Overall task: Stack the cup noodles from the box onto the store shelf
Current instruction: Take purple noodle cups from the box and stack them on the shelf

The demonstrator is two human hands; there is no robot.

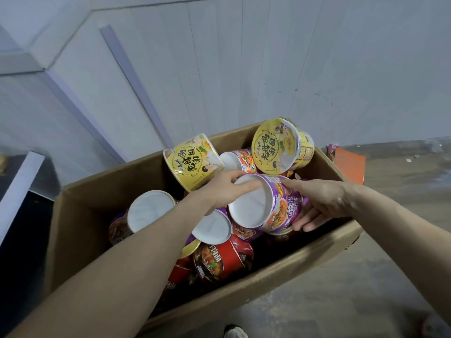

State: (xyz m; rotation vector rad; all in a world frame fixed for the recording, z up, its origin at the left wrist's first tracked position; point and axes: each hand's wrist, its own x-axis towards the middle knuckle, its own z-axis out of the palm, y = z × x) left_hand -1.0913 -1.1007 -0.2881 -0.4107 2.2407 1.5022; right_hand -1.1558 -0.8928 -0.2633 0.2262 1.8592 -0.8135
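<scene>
Purple cup noodle [280, 208] lies on its side atop the pile in the box [92, 206], left hand [225, 190] pinching its base rim, right hand [322, 203] curled round its side.

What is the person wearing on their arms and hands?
Nothing that shows. The left hand and right hand have no gloves or rings. The left forearm and right forearm are bare: no sleeves, watch or bracelet in view.
</scene>
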